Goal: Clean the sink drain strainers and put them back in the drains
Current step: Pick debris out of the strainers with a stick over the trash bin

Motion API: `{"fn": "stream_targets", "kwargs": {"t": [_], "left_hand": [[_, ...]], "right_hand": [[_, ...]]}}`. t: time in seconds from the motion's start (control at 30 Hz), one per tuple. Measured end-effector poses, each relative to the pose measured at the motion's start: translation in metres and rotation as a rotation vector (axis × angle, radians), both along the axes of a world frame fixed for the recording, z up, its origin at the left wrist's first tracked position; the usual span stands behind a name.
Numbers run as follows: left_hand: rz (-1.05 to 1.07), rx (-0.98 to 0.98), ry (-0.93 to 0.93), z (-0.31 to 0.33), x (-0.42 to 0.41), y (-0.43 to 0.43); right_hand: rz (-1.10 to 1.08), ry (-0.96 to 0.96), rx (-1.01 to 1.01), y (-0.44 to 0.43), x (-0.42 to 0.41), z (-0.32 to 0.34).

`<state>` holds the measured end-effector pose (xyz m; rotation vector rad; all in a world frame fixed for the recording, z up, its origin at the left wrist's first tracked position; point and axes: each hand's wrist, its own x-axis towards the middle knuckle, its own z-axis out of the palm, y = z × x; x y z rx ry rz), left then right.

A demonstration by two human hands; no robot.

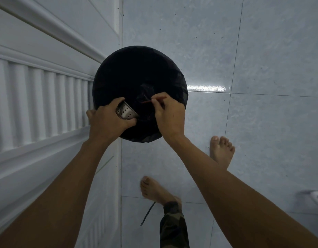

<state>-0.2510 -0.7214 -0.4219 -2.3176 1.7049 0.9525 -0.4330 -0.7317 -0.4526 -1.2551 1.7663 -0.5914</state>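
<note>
A black-lined rubbish bin [129, 68] stands on the glossy tiled floor [262, 51], beside a white louvred cabinet door [38, 95]. Over its near rim the left hand [109, 119] wraps its grip round a perforated steel sink strainer [126, 111]. The right hand [169, 115] pinches a thin red stick [147, 101], its tip near the strainer. A hard poke could knock the strainer loose into the dark bag. The slim stick may snap. Loosened scraps might miss the rim and land by the bare feet [221, 151].
</note>
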Motion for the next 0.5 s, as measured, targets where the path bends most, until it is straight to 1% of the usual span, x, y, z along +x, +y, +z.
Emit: {"fn": "stream_targets", "kwargs": {"t": [0.07, 0.13, 0.17, 0.2, 0.27, 0.33, 0.43, 0.5], "left_hand": [[0.013, 0.031, -0.011, -0.001, 0.0026, 0.0005], [0.02, 0.045, 0.011, -0.0018, 0.0023, 0.0009], [0.023, 0.049, 0.028, -0.0016, 0.001, 0.0008], [0.026, 0.054, 0.041, -0.0008, -0.0006, 0.0009], [0.037, 0.055, 0.058, 0.001, -0.0025, 0.001], [0.044, 0.056, 0.071, 0.0024, -0.002, -0.0001], [0.03, 0.059, 0.104, 0.0028, 0.0006, -0.0007], [0.044, 0.056, 0.141, 0.0041, 0.0009, 0.0002]], "right_hand": [[0.029, -0.095, -0.006, -0.0013, -0.0017, -0.0003], [0.142, -0.173, 0.052, 0.0025, 0.0008, 0.0013], [0.168, -0.159, 0.068, 0.0055, 0.0017, 0.0022], [0.15, -0.123, 0.063, 0.0073, 0.0009, 0.0016], [0.035, -0.037, 0.019, 0.0063, -0.0039, 0.0013], [-0.005, -0.064, 0.0, 0.0025, -0.0067, 0.0023], [0.152, -0.155, 0.023, 0.0022, -0.0021, 0.004], [0.161, -0.1, 0.005, 0.0027, -0.0018, 0.0049]]}}
